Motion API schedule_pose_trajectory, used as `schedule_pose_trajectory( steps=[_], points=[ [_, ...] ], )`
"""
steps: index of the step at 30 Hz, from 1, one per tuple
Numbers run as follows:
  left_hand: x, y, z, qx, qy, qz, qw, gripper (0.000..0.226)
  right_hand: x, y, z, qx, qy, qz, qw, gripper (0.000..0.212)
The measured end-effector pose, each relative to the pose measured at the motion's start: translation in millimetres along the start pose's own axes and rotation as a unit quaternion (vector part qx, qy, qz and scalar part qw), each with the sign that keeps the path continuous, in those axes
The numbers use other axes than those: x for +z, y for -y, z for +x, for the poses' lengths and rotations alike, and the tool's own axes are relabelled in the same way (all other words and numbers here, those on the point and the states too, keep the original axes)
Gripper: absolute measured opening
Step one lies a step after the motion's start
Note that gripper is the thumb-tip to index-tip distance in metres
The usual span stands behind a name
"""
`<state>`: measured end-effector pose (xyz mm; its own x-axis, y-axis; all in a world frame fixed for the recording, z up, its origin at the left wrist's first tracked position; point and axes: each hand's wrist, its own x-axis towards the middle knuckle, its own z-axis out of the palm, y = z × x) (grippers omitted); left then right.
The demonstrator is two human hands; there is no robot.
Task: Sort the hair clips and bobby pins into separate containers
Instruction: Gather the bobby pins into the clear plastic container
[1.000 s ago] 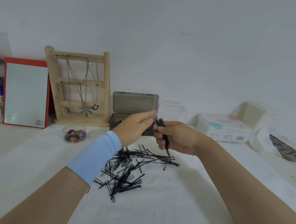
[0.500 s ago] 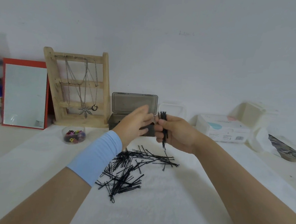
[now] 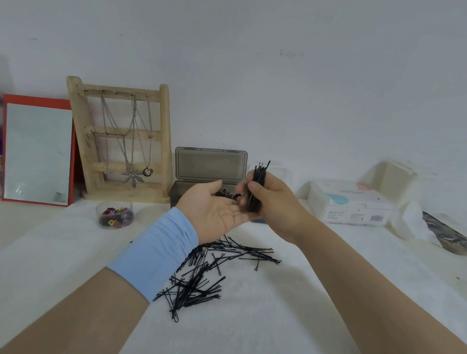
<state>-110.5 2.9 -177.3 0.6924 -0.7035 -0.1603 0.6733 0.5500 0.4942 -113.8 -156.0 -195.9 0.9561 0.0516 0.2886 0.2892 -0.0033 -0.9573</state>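
Before the open smoky-grey plastic box, the right hand grips an upright bundle of black metal bobby pins against the flat, empty left hand.

thin black metal bobby pins: dull sheen, some wavy-ribbed. smoky translucent plastic hinged box: smooth, semi-gloss. small clear round plastic tub of glossy coloured clips. white table cover: matt, looks like cloth. pale unfinished wooden stand, metal chains. light blue cloth wrist sleeve: matt.
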Motion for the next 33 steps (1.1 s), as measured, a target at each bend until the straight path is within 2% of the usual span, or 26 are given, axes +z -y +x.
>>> schedule_pose_trajectory(
  steps=[3, 4, 6, 9, 10, 14, 15, 16, 18, 20, 21, 22, 24, 26, 27, 29, 33],
  points=[
    [-0.4, -1.4, 0.2, 0.002, -0.025, 0.050, 0.998, 0.078, -3.0, 3.6, -1.2, 0.010, -0.005, -0.002, 1.000, 0.012],
    [-1.5, -2.1, -0.1, 0.009, -0.055, 0.123, 0.991, 0.076, -4.9, 5.2, -1.5, 0.014, -0.003, 0.018, 1.000, 0.014],
    [-0.3, -2.3, -2.2, 0.057, -0.113, 0.298, 0.946, 0.065, -8.0, 9.1, -3.1, 0.037, 0.013, 0.066, 0.997, 0.017],
    [10.5, -8.8, 2.1, 0.212, -0.113, 0.473, 0.848, 0.040, -14.5, 11.1, -4.7, 0.092, 0.060, 0.106, 0.988, 0.017],
    [16.6, -10.7, 3.2, 0.241, -0.105, 0.527, 0.808, 0.035, -16.4, 10.7, -4.4, 0.105, 0.079, 0.100, 0.986, 0.016],
    [37.3, -8.0, 12.8, 0.215, -0.064, 0.751, 0.621, 0.036, -22.5, 14.6, -5.6, 0.126, 0.121, 0.066, 0.982, 0.020],
    [40.1, -6.2, 16.5, 0.219, -0.054, 0.776, 0.589, 0.036, -25.5, 16.0, -6.2, 0.134, 0.119, 0.060, 0.982, 0.022],
    [41.5, -5.0, 20.5, 0.228, -0.049, 0.780, 0.580, 0.036, -30.2, 17.3, -6.4, 0.142, 0.112, 0.048, 0.982, 0.023],
    [38.6, -4.5, 29.2, 0.245, -0.041, 0.757, 0.605, 0.038, -42.1, 17.7, -5.0, 0.156, 0.094, 0.000, 0.983, 0.020],
    [31.8, -3.7, 40.6, 0.267, -0.047, 0.724, 0.634, 0.043, -54.0, 17.5, -1.8, 0.156, 0.055, -0.098, 0.981, 0.019],
    [27.4, -4.3, 46.3, 0.273, -0.057, 0.722, 0.633, 0.042, -58.6, 18.3, -0.1, 0.149, 0.029, -0.161, 0.975, 0.020],
    [23.3, -5.3, 52.1, 0.265, -0.074, 0.738, 0.617, 0.040, -62.6, 19.9, 1.4, 0.142, 0.005, -0.225, 0.964, 0.021],
    [14.9, -8.4, 63.4, 0.217, -0.109, 0.797, 0.553, 0.040, -68.7, 21.4, 6.9, 0.130, -0.009, -0.342, 0.931, 0.022],
    [8.9, -10.5, 73.2, 0.153, -0.127, 0.841, 0.504, 0.042, -74.2, 18.7, 16.1, 0.121, 0.027, -0.459, 0.880, 0.022],
    [6.5, -11.2, 78.2, 0.132, -0.134, 0.850, 0.491, 0.043, -76.4, 16.5, 21.6, 0.119, 0.047, -0.507, 0.853, 0.022],
    [0.8, -11.3, 85.2, 0.114, -0.141, 0.854, 0.487, 0.047, -77.0, 11.1, 33.1, 0.107, 0.073, -0.567, 0.813, 0.023],
    [-11.7, -13.7, 90.5, 0.146, -0.148, 0.847, 0.490, 0.052, -64.0, 1.9, 53.0, 0.077, 0.122, -0.623, 0.769, 0.026]
  ],
)
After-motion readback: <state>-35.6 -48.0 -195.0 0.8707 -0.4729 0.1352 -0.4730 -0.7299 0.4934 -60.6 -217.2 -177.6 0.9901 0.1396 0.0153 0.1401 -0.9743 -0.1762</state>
